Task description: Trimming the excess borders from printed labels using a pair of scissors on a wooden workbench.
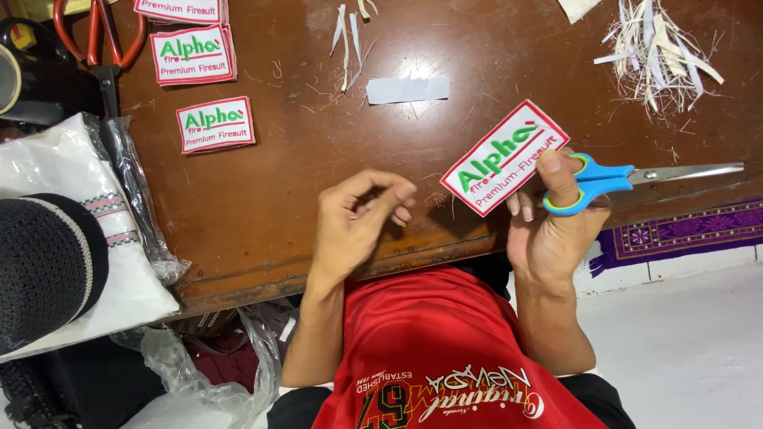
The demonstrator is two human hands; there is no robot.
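holding a red-edged white patch [504,157] with blue scissors [604,179], the right hand [552,218] gripped both; the left hand [359,218] curled loosely, empty. trimming seemed paused; inspecting edges likely needed next.

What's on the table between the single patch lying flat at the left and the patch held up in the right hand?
In the head view, mostly bare brown table with a few thread scraps lies between the flat patch and the held patch; the white strip sits above that stretch.
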